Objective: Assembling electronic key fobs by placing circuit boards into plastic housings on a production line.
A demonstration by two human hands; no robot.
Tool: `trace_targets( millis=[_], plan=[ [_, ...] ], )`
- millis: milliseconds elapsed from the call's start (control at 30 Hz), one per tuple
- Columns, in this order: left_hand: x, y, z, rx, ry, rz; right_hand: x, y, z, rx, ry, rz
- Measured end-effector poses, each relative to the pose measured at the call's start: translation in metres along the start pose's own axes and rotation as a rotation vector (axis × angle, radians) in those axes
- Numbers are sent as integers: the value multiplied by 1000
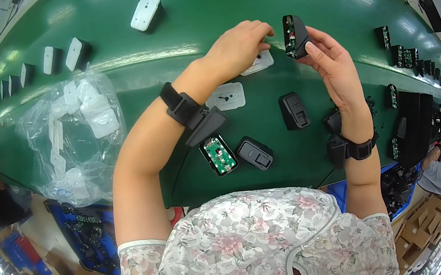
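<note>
My right hand (329, 55) grips a black plastic housing (299, 37) between thumb and fingers, its open side with a green circuit board turned to the left. To the left of it, my left hand (243, 46) is loosely bent with its fingers apart, and I see nothing in it. Just below that hand lies a white cover plate (262, 63), partly hidden by it. Another white cover plate (228, 96) with small dark parts on it lies nearer me. Close to my body are an open housing with a green board (219, 155) and two closed black housings (255, 153) (294, 111).
A clear plastic bag (77, 132) of white covers spreads on the left of the green table (172, 58). White-faced units (146, 13) stand beyond it. Boards in black housings (407, 58) line the right side, near a black box (411, 111). Blue bins (88, 232) sit below the edge.
</note>
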State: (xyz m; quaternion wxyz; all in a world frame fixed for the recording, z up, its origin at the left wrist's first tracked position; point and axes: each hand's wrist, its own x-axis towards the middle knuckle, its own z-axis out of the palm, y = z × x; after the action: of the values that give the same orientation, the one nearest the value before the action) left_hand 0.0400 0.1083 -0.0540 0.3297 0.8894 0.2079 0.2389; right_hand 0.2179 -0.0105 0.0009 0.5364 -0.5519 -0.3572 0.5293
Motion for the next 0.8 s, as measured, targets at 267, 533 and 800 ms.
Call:
trace_targets(
  millis=[267, 533, 800],
  plan=[
    [-43, 21, -9, 304, 251, 67, -4, -1, -5, -200, 34, -27],
    [-52, 83, -28, -1313, 120, -404, -25, 6, 31, 582, -307, 181],
    [-81, 89, -26, -1469, 348, -453, -42, -8, 61, -605, 180, -778]
  ],
)
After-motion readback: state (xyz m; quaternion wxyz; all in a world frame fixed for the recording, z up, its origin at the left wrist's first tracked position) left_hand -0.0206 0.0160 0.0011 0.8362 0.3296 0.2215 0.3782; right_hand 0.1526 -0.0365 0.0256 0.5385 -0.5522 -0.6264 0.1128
